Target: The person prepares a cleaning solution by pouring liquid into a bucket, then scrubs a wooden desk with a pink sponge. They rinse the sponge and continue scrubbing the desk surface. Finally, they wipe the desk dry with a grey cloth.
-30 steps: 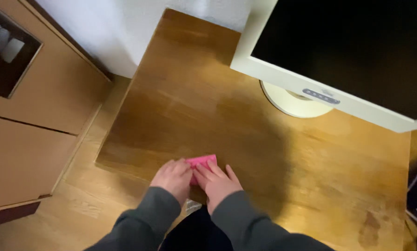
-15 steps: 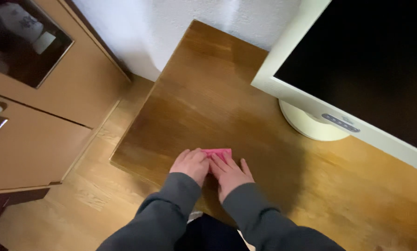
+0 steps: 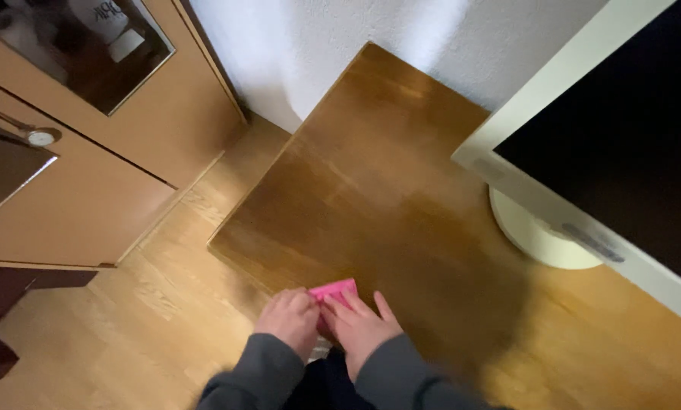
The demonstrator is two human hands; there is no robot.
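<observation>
Head view, looking down at the near edge of a wooden table (image 3: 386,190).

Left hand (image 3: 289,320): curled, knuckles up, fingers bent down onto the near left corner of a small pink paper piece (image 3: 333,291). Fingertips hidden under the hand; pinching or only pressing, could not tell.

Right hand (image 3: 362,328): flatter, fingers stretched forward and close together, lying over the near right part of the pink piece. Seemed to press on it rather than clamp it; the thumb was tucked toward the left hand, and its contact could not be told.

The two hands touched each other at the thumbs, side by side, both in grey sleeves (image 3: 401,376).

Pink piece: flat on the table close to its near edge, only its far edge and a corner showing beyond the fingertips, the remainder covered by both hands. Blurred; folds could not be made out.

Surroundings: a cream-framed monitor (image 3: 606,152) with dark screen stood on a round foot (image 3: 534,235) at the right of the table, well apart from the hands. A wooden cabinet (image 3: 90,167) with a glass door stood to the left on the wooden floor (image 3: 128,326). White wall (image 3: 318,38) behind.
</observation>
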